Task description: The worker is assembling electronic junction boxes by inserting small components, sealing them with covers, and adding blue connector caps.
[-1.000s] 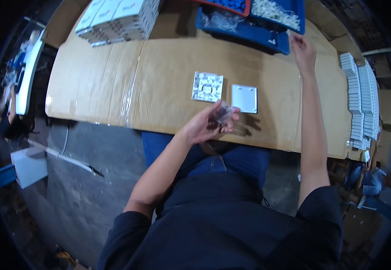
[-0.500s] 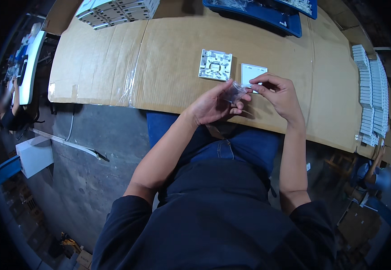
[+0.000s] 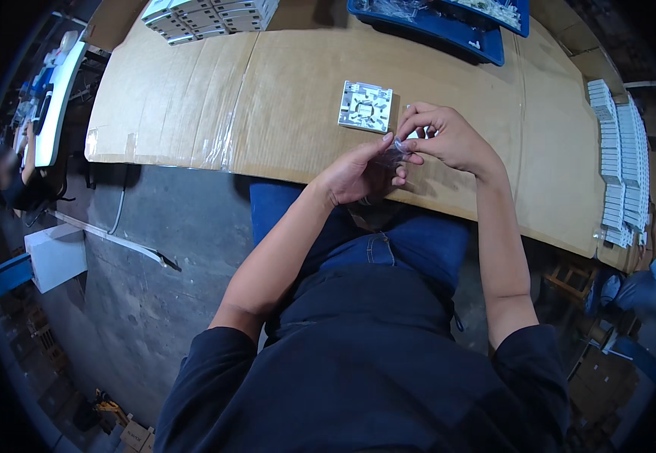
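A small clear plastic bag (image 3: pixel 393 158) is held up over the front edge of the cardboard-covered table. My left hand (image 3: pixel 358 174) is closed around its lower part, thumb on top. At the bag's upper end, my right hand (image 3: pixel 449 140) pinches it between thumb and fingers. What the bag contains is too blurred to make out. Just beyond my hands lies a square white tray-like housing (image 3: pixel 366 107) with grey moulded parts and a round centre. My right hand mostly covers a flat white square plate on the table.
Stacked white boxes (image 3: pixel 211 19) stand at the far left of the cardboard table top (image 3: pixel 283 98). Blue bins (image 3: pixel 449 34) with small parts sit at the far side. Rows of white housings (image 3: pixel 619 162) line the right edge. Other people are at both sides.
My right hand has moved left and slightly away from me, closer to my left hand, and now pinches the bag's upper end. It now hides most of the white plate.
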A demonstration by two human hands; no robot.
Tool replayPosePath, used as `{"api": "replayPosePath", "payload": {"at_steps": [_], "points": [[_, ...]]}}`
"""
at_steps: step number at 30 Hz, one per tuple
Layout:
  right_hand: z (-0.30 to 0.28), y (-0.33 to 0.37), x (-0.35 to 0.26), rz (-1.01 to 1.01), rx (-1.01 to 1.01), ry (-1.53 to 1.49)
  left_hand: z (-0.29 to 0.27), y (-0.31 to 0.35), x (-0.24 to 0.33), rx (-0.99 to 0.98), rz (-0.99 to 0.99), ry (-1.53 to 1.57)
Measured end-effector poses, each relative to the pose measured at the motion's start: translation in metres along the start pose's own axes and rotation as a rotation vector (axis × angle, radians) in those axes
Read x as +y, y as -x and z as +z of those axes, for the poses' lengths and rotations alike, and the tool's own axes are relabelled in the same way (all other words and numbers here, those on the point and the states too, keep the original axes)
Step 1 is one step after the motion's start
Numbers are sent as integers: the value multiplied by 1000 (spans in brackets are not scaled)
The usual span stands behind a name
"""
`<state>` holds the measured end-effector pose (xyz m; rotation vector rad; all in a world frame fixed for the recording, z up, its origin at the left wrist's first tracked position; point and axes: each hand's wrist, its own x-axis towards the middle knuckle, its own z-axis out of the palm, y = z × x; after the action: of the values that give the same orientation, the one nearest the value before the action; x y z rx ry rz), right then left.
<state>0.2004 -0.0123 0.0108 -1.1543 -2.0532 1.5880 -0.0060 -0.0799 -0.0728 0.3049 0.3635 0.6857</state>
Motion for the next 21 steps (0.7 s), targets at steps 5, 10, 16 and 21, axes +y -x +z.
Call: {"api": "replayPosePath", "payload": {"at_steps": [5, 10, 16, 21], "points": [[10, -3, -3, 26, -6, -49, -4, -1, -2, 55, -54, 12], [11, -1, -9, 102, -30, -115, -5, 0, -2, 36, -40, -2], [10, 4, -19, 42, -28, 42, -8, -1, -2, -3, -13, 88], [16, 7, -10, 88, -26, -109, -8, 0, -1, -22, -29, 118]]}}
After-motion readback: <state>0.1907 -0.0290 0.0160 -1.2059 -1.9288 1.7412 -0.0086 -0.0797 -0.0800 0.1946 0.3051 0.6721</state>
